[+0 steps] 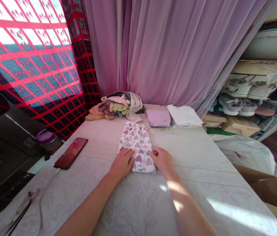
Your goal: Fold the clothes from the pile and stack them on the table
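Note:
A folded white garment with a purple and pink heart print [137, 137] lies flat on the table in front of me, its gathered edge at the far end. My left hand [123, 162] rests on its near left side, palm down with the fingers stretched across the cloth. At the near right edge, my right hand [162, 160] has its fingers curled in, pinching the side of the garment. Beyond it sits a heap of crumpled clothes [119, 106]. To the right of that heap are a folded lilac stack [158, 117] and a folded white stack [185, 115].
A red phone [71, 153] with a cable lies on the left of the pale patterned table [202, 183]. Eyeglasses [27, 203] are near the left front edge. A purple-lidded jar [47, 137] stands beyond the left edge. Purple curtains [163, 49] hang behind; a shoe rack [246, 88] is at right.

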`<state>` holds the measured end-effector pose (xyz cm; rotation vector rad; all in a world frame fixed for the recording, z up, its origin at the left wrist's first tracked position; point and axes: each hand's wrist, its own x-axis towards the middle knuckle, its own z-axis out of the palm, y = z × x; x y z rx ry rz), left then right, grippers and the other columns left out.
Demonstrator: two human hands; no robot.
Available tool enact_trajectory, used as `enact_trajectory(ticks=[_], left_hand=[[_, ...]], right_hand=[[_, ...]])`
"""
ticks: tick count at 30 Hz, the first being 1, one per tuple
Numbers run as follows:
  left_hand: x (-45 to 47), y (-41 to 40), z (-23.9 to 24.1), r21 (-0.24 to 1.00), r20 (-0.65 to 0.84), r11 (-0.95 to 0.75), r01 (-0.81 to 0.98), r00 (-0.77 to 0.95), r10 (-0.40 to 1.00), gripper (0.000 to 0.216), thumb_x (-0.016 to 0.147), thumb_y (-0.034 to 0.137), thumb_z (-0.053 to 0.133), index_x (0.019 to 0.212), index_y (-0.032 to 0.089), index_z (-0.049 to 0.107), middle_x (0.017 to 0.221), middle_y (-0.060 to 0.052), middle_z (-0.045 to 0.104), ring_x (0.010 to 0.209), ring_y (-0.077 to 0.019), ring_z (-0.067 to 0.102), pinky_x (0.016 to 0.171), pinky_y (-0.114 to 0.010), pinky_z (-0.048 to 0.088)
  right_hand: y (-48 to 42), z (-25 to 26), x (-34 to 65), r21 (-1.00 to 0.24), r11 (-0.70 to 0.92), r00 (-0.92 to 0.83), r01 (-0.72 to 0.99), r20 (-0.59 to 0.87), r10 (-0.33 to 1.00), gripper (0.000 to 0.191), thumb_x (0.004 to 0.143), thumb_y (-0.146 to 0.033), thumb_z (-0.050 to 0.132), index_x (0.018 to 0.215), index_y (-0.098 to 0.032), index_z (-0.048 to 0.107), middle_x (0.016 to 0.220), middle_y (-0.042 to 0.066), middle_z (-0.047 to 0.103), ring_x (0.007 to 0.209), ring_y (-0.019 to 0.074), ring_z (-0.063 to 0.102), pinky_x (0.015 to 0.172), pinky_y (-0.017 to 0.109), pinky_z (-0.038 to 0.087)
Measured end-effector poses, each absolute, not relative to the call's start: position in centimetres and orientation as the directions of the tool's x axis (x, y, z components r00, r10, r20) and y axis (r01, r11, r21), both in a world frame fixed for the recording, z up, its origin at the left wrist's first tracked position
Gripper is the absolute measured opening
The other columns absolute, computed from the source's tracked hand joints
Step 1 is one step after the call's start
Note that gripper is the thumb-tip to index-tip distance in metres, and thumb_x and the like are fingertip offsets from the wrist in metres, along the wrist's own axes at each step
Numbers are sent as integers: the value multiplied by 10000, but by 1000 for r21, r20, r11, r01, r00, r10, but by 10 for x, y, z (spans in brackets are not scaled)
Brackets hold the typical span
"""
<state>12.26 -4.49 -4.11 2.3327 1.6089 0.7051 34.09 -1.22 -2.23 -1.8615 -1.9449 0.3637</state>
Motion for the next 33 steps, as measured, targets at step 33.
enact_trajectory(ticks=[33], left_hand=[[121,-28,-28,445,197,-351,824,292,936,329,818,244,634,1146,220,609,1258,-88,595,1209,-247,512,1057,-408,393]], right_hand=[[-44,-29,329,-491,617,-511,615,349,786,235,931,-293,506,883,-267,735,847,11,696,828,142,617,779,251,466]])
